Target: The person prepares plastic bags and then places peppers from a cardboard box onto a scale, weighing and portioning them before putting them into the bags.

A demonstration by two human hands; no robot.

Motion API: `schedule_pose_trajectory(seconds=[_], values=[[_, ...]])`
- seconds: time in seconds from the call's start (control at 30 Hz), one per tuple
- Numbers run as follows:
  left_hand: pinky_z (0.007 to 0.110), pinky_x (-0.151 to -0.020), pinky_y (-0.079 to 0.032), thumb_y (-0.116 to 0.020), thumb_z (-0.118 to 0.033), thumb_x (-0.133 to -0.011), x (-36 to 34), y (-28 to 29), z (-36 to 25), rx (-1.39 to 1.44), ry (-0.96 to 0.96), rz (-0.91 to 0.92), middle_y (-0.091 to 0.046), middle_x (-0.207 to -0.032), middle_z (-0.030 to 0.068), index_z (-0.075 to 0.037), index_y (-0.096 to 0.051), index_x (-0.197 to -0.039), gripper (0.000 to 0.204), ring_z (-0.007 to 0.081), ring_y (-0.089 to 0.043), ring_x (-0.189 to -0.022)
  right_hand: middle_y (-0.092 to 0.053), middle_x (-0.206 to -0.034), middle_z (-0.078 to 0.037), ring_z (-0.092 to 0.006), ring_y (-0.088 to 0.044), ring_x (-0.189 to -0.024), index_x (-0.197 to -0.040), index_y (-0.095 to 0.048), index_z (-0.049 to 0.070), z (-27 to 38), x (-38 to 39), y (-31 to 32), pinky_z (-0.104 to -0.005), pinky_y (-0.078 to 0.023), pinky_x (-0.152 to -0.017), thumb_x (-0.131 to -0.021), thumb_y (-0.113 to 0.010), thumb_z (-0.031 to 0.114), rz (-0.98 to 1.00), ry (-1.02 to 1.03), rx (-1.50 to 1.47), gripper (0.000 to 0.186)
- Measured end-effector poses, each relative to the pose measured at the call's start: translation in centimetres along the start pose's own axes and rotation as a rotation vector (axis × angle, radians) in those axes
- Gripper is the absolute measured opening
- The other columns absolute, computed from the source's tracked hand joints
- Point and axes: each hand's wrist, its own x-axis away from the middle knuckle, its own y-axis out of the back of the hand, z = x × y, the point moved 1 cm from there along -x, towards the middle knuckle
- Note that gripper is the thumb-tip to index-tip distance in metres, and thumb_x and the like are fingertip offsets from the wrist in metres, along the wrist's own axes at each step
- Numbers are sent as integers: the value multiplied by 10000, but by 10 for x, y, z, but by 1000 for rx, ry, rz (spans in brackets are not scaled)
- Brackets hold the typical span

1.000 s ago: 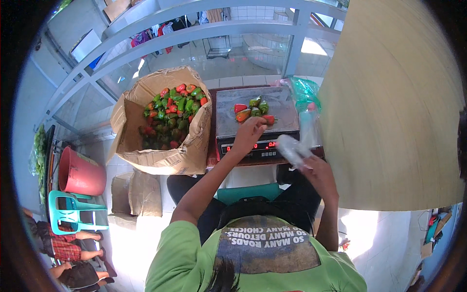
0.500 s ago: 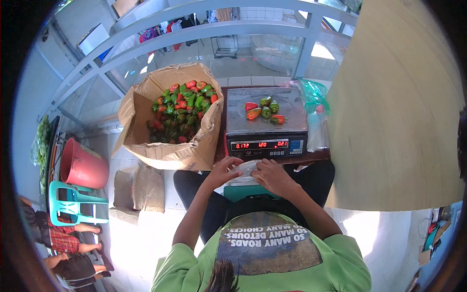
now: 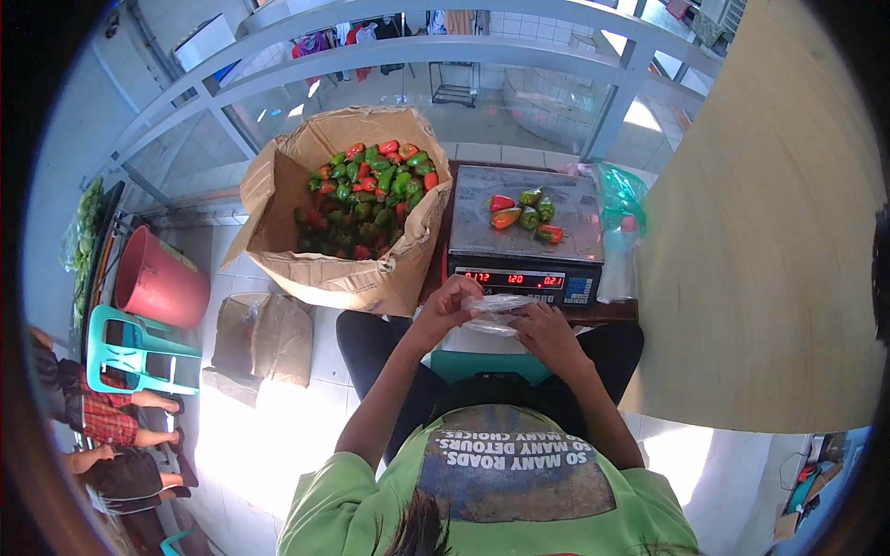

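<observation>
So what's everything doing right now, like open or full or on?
Cardboard box: open, flaps up, full of red and green peppers.
Scale: on, red digits lit, five peppers on its tray.
Clear plastic bag: empty, flat.
Left hand: grip on the bag.
Right hand: grip on the bag.
Red bucket: tipped over.
</observation>
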Motion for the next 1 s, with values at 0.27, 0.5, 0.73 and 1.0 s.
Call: schedule_pose_trajectory(seconds=[0.27,0.5,0.73,1.0], values=[[360,-780,-438,-542,69,-650,8,5,21,-972,0,-137,-472,-1016,96,-101,-575,-1001,391,281,-517,-950,-547,-1100,-108,-285,-512,-996,-1004,-605,70,-4,-6,8,-353,-365,-907,-770,-597,172,27,52,-849,255],[391,-775,-442,-566,19,-689,7,-1,16,-969,114,-165,-491,-1031,97,-96,-529,-1104,432,313,-528,-936,-503,-1126,-121,-299,-447,-1065,-1020,-551,57,-59,-60,28,-390,-361,-893,-718,-614,87,-432,-194,-149,309],[383,-755,-429,-578,7,-654,6,-1,3,-1202,-70,-185,-536,-927,75,-125,-554,-1077,444,289,-501,-884,-420,-1191,-146,-314,-396,-1108,-1219,-428,112,-84,-151,-2,-445,-319,-926,-680,-662,124,-383,87,435,587],[368,-770,-408,-548,39,-638,5,1,-11,-1173,5,-184,-541,-870,65,-118,-593,-974,374,275,-465,-841,-486,-1092,-138,-291,-416,-1082,-1221,-429,147,-93,-194,-1,-410,-333,-911,-651,-671,72,57,97,450,624]])
